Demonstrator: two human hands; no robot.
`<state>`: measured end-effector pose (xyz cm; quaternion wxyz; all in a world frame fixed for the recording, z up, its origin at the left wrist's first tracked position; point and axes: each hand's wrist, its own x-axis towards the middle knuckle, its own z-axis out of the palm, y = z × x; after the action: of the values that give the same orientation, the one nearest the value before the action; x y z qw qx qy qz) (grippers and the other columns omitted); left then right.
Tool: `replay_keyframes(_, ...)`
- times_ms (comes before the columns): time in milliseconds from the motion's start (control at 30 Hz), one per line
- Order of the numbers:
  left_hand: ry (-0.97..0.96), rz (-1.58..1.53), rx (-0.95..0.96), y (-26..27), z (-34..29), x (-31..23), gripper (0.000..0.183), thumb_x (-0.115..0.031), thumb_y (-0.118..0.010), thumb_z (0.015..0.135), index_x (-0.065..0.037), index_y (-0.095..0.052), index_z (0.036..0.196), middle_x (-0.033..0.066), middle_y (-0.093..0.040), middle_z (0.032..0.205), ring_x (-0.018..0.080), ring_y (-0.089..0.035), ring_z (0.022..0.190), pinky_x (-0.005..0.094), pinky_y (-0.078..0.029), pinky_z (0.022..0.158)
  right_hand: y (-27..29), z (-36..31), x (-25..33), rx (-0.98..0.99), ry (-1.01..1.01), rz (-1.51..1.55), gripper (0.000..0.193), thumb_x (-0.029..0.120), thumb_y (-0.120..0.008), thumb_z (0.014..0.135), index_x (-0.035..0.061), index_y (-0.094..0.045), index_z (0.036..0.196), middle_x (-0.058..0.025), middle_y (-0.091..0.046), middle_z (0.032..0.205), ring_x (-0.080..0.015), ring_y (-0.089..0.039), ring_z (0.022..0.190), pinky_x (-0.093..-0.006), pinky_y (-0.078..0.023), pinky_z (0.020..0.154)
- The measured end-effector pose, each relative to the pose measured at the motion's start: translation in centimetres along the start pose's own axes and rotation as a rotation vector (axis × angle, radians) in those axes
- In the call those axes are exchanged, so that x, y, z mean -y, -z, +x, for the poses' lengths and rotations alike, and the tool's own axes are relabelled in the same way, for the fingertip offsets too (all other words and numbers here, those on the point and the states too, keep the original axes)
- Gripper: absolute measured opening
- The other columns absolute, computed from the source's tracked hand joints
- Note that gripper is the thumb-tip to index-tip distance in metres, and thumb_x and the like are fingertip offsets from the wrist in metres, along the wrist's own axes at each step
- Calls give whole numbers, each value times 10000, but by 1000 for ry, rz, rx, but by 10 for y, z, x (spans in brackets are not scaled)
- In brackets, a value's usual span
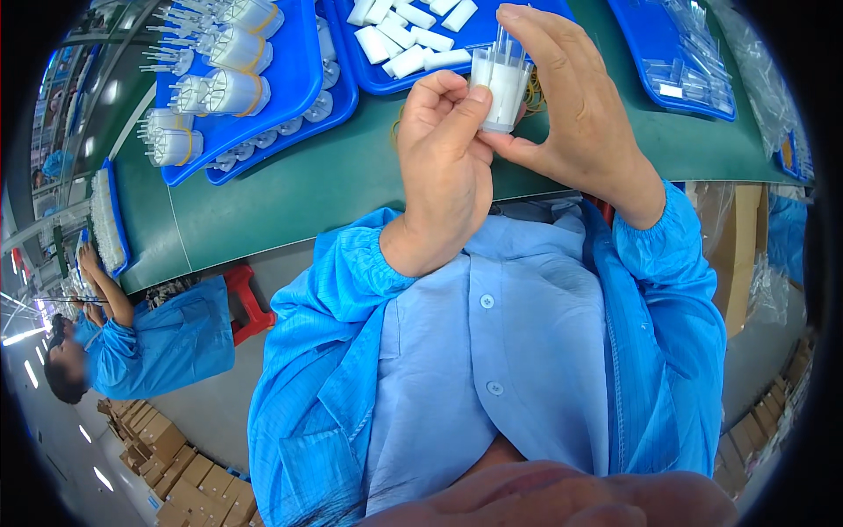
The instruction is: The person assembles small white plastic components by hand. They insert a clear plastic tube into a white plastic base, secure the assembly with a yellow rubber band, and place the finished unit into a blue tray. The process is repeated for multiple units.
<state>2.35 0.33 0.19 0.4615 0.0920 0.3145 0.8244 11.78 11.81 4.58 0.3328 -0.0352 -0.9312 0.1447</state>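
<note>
Near the table's front edge, my left hand (448, 167) pinches a clear plastic holder (505, 101) between thumb and fingers. White filling shows inside the holder, and thin clear rods stick up from its top. On its other side, my right hand (584, 123) curves round it, with the thumb by the base and the index fingertip at the rod tips. Just beyond the hands, white foam-like blocks (408, 39) lie loose in a blue tray (378, 85).
Two stacked blue trays (307, 97) at left hold bundles of clear rods (241, 92) with yellow bands. Clear strips (689, 83) lie in another tray (632, 44) at right. Yellow rubber bands (533, 92) lie behind my hands. A co-worker (158, 342) sits at far left by a red stool (248, 303).
</note>
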Motion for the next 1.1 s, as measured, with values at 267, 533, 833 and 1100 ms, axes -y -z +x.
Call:
replay_keyframes(267, -48, 34, 95, 6, 4, -1, 260, -247, -381, 1026, -2, -449, 1079, 146, -535, 1047, 270, -585, 985, 452, -517, 862, -8, -4, -1, -64, -31, 54, 714, 136, -829, 607, -7, -490, 1219, -185, -552, 1143, -377, -508, 1137, -471, -387, 987)
replay_keyframes(533, -4, 45, 141, 6, 6, -7, 393, -355, -319, 1037, -9, -472, 1142, 132, -538, 1098, 246, -590, 995, 420, -540, 829, 0, 0, 4, -35, 48, -15, 527, 141, -815, 633, 25, -601, 1100, -117, -645, 1064, -347, -526, 1174, -503, -344, 1043)
replay_keyframes(833, 255, 316, 236, 3, 8, -33, 256, -160, -471, 942, 21, -543, 1107, 110, -596, 1029, 178, -602, 965, 307, -531, 787, -14, -13, 1, -19, 106, -67, 511, 54, -779, 670, 99, -613, 1151, -48, -638, 1197, -248, -586, 1069, -453, -426, 974)
replay_keyframes(1100, 266, 257, 289, 9, 11, -33, 227, -79, -609, 858, 9, -567, 1063, 69, -608, 992, 144, -601, 899, 287, -505, 776, -16, -20, 1, -9, 114, -6, 624, 80, -812, 621, 101, -573, 1197, -71, -611, 1249, -306, -530, 1201, -521, -350, 1064)
